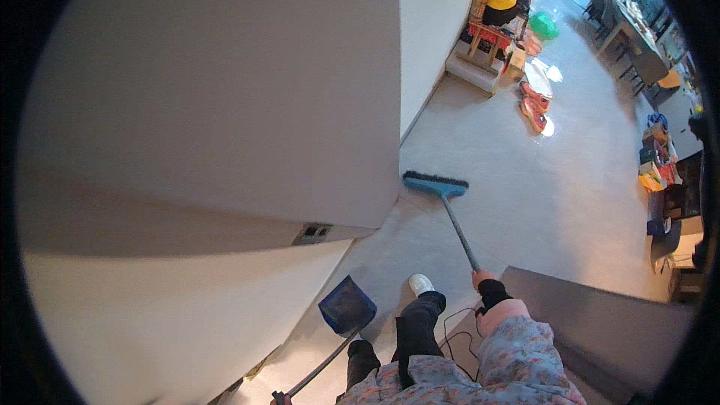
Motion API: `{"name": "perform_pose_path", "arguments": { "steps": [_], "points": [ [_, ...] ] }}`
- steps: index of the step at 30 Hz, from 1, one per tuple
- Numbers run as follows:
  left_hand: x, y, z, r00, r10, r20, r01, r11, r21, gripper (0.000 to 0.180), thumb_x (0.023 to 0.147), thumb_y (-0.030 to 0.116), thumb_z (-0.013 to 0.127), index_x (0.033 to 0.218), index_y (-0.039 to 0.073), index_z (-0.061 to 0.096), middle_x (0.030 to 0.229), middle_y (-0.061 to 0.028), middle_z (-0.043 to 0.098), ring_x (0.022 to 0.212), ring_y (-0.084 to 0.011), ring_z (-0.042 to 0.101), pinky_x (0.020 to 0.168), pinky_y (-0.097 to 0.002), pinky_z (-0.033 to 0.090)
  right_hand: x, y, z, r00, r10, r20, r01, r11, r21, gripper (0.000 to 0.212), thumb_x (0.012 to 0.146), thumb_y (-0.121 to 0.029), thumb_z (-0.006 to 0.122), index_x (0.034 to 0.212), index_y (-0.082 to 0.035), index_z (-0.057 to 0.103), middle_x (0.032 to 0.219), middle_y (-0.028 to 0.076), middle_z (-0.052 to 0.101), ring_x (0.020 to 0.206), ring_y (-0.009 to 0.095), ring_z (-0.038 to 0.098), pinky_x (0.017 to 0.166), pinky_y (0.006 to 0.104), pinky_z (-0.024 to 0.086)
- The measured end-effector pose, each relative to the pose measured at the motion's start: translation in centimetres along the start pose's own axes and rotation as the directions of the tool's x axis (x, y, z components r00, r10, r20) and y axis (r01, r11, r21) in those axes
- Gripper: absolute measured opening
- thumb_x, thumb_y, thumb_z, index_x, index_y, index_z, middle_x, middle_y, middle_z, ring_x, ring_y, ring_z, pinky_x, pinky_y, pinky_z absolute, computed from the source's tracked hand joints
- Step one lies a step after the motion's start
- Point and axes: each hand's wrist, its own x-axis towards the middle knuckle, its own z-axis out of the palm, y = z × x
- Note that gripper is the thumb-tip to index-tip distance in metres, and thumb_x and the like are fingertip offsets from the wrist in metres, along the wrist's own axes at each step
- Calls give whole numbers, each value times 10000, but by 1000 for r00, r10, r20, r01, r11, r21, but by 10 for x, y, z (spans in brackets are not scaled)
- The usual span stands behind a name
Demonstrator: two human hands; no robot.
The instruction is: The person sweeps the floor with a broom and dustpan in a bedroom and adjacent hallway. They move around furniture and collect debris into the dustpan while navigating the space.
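Observation:
My right hand (482, 277) is wrapped round the grey handle of a broom (442, 185). Its wide blue head with dark bristles reaches over the floor ahead, beside the wall corner. A blue long-handled dustpan (347, 306) hangs low at my left, near the wall. Its pole runs down to the lower edge, where a sliver of my left hand (282, 399) shows closed at the grip; most of that hand is cut off. My right arm has a dark cuff under a pink and patterned sleeve.
A wall corner with a socket (312, 234) juts in at left. Ahead lie red shoes (533, 107), a green bag (544, 25) and a low wooden stool (489, 37). Boxes (655, 157) line the right side, below a table (637, 41). A grey partition (592, 315) stands right of my arm.

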Motion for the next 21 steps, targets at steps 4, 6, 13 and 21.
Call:
{"name": "perform_pose_path", "arguments": {
  "steps": [4, 6, 13, 21],
  "points": [
    [29, -55, -33, 993, 115, 37, -117, 991, 63, 336, 765, 326, 604, 880, 10, 603, 769, -119, 598, 645, -225, 532, 605, -333, 440, -96, 1, 42, 966, 154, 208, -179, 978, 108, 547, 838, -446, 359, 732, 35, 597, 635, 165, 595, 605, 300, 600, 598, 392, 477],
    [45, -85, -45, 983, 184, 23, -185, 982, 30, 166, 714, 140, 620, 772, -6, 566, 630, -83, 551, 567, -156, 518, 543, -288, 426, -157, -4, 69, 954, 187, 236, -227, 962, 152, 550, 838, -451, 368, 681, 35, 574, 572, 146, 572, 517, 265, 587, 510, 379, 477],
    [51, -159, -87, 964, 234, 130, -226, 972, -72, 207, 698, 120, 637, 838, -20, 580, 753, -120, 603, 697, -187, 585, 652, -287, 459, -341, 6, 185, 864, 223, 452, -375, 883, 281, 555, 839, -472, 359, 691, 29, 549, 560, 135, 541, 464, 227, 542, 443, 356, 446],
    [19, -201, -79, 977, 181, 109, -190, 978, 81, 267, 702, 247, 647, 857, 36, 595, 681, -148, 604, 623, -269, 606, 572, -344, 472, -345, 52, 182, 856, 168, 489, -366, 864, 346, 591, 799, -571, 363, 671, -15, 518, 509, 91, 465, 417, 211, 452, 403, 354, 374]
  ]
}}
